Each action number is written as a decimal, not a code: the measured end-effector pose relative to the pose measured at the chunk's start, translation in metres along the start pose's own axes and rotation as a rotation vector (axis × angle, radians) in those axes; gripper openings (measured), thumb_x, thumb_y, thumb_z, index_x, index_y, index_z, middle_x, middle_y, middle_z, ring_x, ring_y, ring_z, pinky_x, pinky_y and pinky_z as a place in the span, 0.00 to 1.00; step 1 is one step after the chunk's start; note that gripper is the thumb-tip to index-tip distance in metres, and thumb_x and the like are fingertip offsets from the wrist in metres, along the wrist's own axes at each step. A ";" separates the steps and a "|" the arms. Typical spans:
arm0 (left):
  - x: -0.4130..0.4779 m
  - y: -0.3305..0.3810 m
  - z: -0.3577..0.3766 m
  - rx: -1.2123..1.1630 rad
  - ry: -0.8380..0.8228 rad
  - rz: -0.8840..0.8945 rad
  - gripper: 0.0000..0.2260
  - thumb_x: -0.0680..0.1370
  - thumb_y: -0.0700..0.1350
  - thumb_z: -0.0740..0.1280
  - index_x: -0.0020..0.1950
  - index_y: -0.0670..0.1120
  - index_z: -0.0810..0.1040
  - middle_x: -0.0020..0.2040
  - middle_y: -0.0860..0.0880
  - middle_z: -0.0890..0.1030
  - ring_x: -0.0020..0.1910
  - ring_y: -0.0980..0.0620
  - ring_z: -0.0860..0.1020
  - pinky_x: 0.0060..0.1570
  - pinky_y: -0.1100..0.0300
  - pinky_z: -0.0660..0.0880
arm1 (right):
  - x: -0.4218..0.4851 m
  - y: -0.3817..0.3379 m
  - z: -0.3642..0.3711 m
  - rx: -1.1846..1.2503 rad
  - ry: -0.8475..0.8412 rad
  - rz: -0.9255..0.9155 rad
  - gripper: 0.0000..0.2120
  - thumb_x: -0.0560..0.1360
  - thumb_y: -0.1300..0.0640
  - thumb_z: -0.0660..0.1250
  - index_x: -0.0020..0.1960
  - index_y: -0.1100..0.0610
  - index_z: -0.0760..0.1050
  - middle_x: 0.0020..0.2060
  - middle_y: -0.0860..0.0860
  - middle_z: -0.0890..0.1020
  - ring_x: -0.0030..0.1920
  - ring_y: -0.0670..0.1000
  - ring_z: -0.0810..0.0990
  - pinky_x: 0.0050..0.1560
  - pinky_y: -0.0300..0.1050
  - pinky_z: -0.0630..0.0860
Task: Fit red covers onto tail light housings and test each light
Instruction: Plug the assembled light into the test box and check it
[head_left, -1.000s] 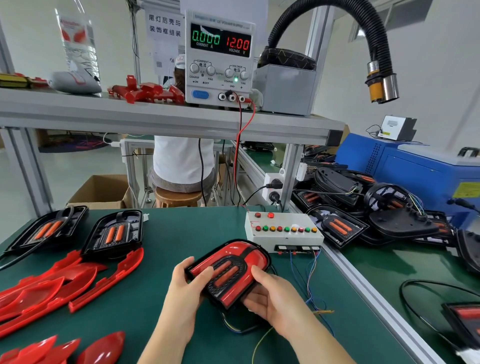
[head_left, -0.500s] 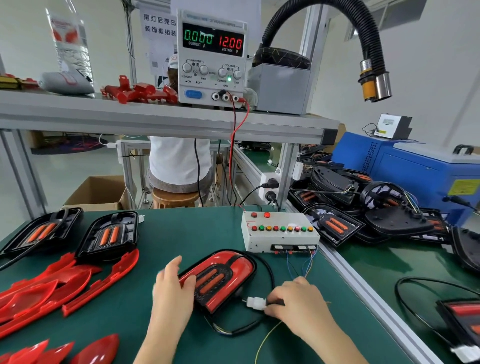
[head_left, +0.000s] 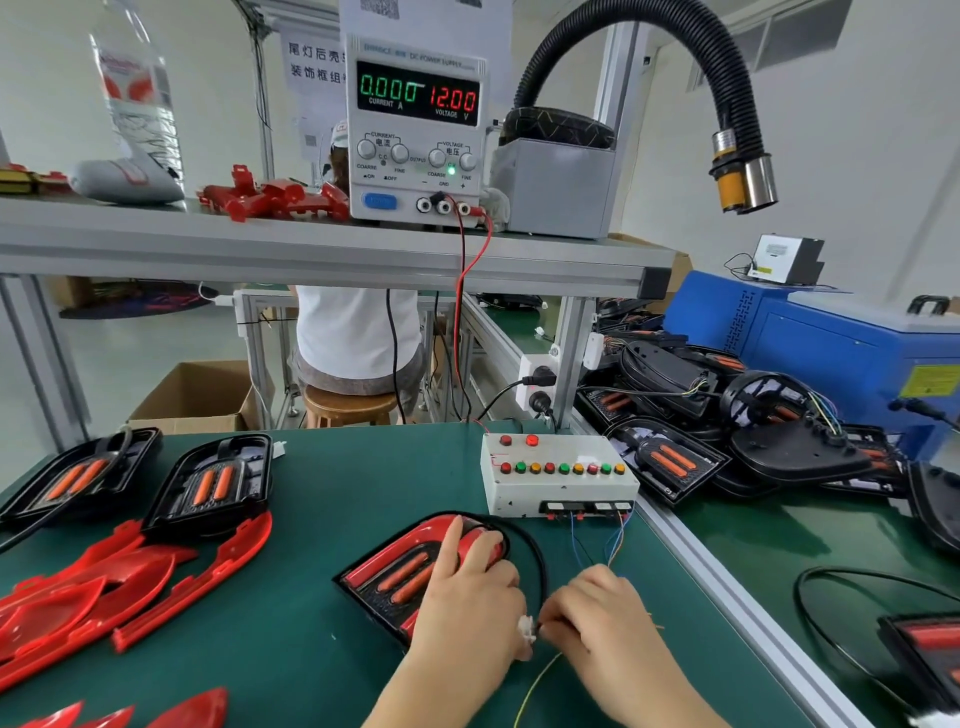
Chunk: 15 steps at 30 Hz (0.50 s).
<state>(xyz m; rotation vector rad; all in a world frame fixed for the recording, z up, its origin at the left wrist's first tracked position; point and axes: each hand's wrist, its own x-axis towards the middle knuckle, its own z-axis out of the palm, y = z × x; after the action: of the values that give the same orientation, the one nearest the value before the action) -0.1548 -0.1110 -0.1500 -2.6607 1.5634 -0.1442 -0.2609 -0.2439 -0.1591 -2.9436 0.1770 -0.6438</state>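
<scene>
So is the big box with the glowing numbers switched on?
Yes, on. The power supply shows lit digits, green 0.000 for current and red 12.00 for voltage, and a small green lamp glows by its knobs.

Left hand lies flat, right hand curled, fingertips meeting.

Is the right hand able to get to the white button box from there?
Probably yes. The right hand is just in front of the button box, with only thin wires lying between.
</scene>
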 end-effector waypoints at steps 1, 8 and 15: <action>-0.001 -0.005 0.000 0.015 -0.007 -0.020 0.19 0.78 0.57 0.61 0.62 0.48 0.78 0.67 0.53 0.72 0.75 0.47 0.49 0.67 0.43 0.25 | -0.001 0.005 -0.003 -0.004 -0.032 0.055 0.08 0.65 0.48 0.79 0.38 0.45 0.80 0.35 0.35 0.78 0.46 0.40 0.72 0.45 0.36 0.71; -0.010 -0.037 -0.004 -0.251 -0.081 -0.018 0.22 0.72 0.64 0.63 0.63 0.59 0.76 0.72 0.61 0.63 0.76 0.56 0.43 0.73 0.44 0.32 | -0.016 0.051 -0.018 -0.161 -0.252 0.468 0.13 0.82 0.49 0.53 0.59 0.41 0.75 0.55 0.37 0.78 0.64 0.46 0.67 0.62 0.42 0.67; -0.003 -0.112 -0.007 -0.463 0.171 -0.563 0.26 0.78 0.64 0.54 0.67 0.51 0.74 0.67 0.50 0.73 0.67 0.47 0.67 0.67 0.50 0.66 | -0.009 0.031 -0.034 -0.274 -0.215 0.526 0.17 0.81 0.40 0.48 0.66 0.36 0.68 0.64 0.33 0.73 0.73 0.45 0.61 0.65 0.48 0.63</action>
<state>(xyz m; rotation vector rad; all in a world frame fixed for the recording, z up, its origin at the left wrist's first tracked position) -0.0602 -0.0537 -0.1330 -3.4792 0.9117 -0.0295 -0.2856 -0.2763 -0.1369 -2.9783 1.0431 -0.2391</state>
